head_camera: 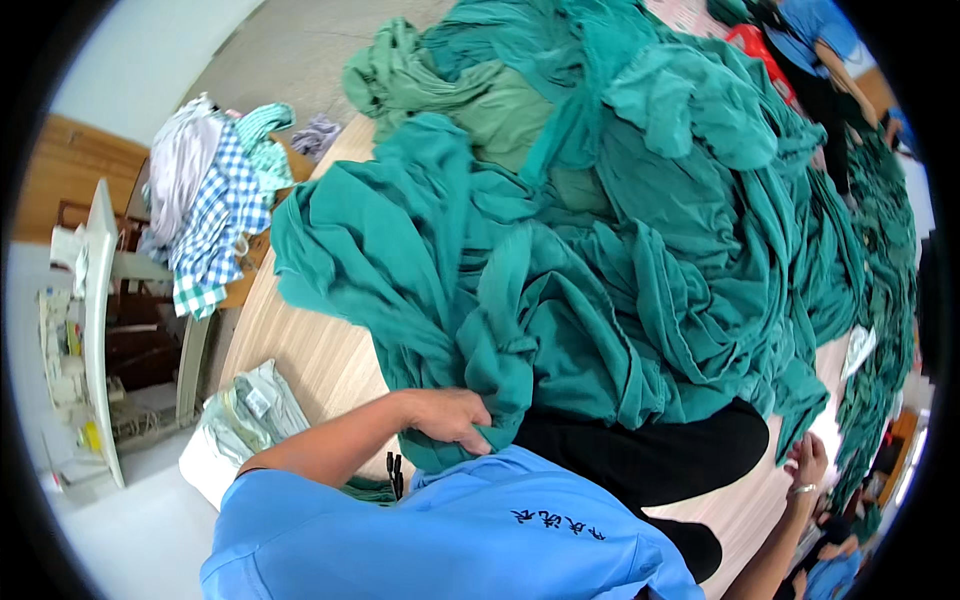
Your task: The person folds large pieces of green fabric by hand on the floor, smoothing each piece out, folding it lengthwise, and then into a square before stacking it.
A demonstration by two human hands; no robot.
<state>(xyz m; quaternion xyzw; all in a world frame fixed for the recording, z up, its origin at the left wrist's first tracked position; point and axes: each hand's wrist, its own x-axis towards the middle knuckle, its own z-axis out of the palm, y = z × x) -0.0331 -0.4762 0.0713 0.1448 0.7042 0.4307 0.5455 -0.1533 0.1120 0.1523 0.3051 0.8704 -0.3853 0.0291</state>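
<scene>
A large heap of green cloth (555, 300) is spread in front of me, crumpled and folded over itself. My left hand (450, 421) grips a bunched part of this cloth close to my waist, with the thumb and fingers pressed into the fabric. Off to the right, my right hand (806, 459) is beside a hanging corner of green cloth (799, 401). Its fingers are partly bent, and whether they touch that corner is unclear. A lighter green cloth (487, 105) lies near the far side of the heap.
Under the heap is a pale wood-grain surface (322, 349). A white bag (251, 409) stands at the left, near checked cloths (217, 202) piled on furniture. More green cloth (881, 247) covers the right side. A person in blue (817, 37) stands at upper right; others are at lower right.
</scene>
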